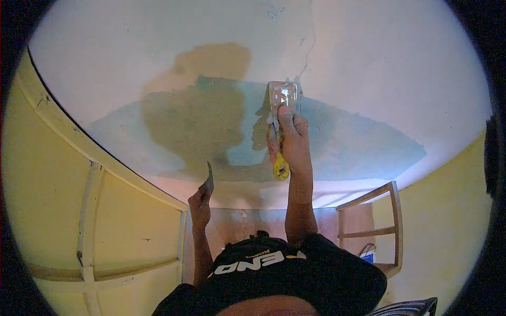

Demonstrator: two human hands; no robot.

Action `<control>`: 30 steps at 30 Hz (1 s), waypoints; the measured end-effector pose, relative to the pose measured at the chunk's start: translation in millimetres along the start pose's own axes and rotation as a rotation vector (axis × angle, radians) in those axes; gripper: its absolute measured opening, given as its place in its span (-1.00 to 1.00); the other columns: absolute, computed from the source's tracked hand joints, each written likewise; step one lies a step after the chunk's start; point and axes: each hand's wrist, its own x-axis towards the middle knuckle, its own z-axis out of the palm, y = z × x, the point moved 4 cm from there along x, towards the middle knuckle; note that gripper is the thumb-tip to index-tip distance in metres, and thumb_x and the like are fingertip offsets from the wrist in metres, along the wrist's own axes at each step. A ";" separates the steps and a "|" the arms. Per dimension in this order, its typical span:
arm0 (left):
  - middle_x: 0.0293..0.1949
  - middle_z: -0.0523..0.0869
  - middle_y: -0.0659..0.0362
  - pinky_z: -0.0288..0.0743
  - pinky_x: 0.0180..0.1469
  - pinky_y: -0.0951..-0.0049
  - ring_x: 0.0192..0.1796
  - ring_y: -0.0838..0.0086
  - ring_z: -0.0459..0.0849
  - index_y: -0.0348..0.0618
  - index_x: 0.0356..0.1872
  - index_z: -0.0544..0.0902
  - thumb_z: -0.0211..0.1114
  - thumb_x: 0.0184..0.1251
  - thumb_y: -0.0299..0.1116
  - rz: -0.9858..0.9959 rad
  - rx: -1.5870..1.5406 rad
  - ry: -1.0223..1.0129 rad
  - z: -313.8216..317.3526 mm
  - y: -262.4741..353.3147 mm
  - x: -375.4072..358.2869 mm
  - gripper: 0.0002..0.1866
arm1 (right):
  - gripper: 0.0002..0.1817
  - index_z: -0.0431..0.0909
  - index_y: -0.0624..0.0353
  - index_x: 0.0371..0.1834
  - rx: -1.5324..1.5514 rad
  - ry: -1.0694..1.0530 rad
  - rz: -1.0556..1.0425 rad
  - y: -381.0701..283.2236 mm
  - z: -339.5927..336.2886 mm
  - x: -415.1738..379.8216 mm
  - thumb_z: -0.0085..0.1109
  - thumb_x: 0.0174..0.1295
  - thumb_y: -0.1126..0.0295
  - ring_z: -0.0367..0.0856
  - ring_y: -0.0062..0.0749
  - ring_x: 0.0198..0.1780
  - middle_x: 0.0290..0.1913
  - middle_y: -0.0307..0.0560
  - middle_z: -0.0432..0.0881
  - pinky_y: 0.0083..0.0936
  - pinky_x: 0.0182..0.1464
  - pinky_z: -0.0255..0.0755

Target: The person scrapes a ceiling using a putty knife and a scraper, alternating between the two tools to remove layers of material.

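Observation:
My right hand (296, 141) reaches up, closed round a putty knife (281, 168) with a yellow handle end. The thumb presses on its broad blade, which is smeared with whitish paste. That blade lies against or very near a pale plastered surface (363, 68), over a blue-green patch (348, 134). Lower at the left, my left hand (198, 207) is closed on a thin, dark, flat blade (210, 178) seen nearly edge-on. Its handle, if any, is hidden in the fingers.
A crack (307, 60) runs down the pale surface above the putty knife. Yellow panels with wooden battens (89, 210) stand at the left. An open wooden frame (396, 226) juts out at the right beside a yellow wall (443, 210). Something dark and glossy (408, 307) shows at the bottom right.

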 end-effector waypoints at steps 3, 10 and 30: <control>-0.25 0.78 0.03 0.53 -0.05 0.36 -0.17 0.51 0.60 -0.46 -0.03 0.68 0.18 0.46 -0.53 0.013 -0.115 0.037 5.4 8.0 3.2 -0.78 | -0.48 0.55 0.22 -0.32 -0.049 0.012 0.002 -11.1 2.6 -0.6 -0.04 0.60 -0.04 0.33 -0.52 -0.83 -0.76 -0.18 0.41 -0.55 -0.79 0.25; -0.31 0.75 -0.01 0.47 -0.18 0.38 -0.26 0.52 0.49 -0.49 -0.07 0.63 0.16 0.45 -0.51 0.027 -0.018 0.019 -1.1 -3.3 6.6 -0.79 | -0.47 0.55 0.23 -0.32 -0.013 0.016 -0.004 -2.2 -0.5 2.7 -0.04 0.60 -0.04 0.34 -0.52 -0.82 -0.74 -0.16 0.43 -0.55 -0.80 0.24; -0.20 0.79 -0.03 0.53 -0.04 0.36 -0.14 0.53 0.60 -0.44 0.10 0.66 0.23 0.51 -0.45 0.081 -0.010 -0.007 4.9 15.8 12.5 -0.71 | -0.42 0.62 0.24 -0.30 0.070 0.007 0.039 -1.2 -2.4 5.2 -0.04 0.59 -0.09 0.38 -0.53 -0.81 -0.69 -0.19 0.52 -0.52 -0.74 0.22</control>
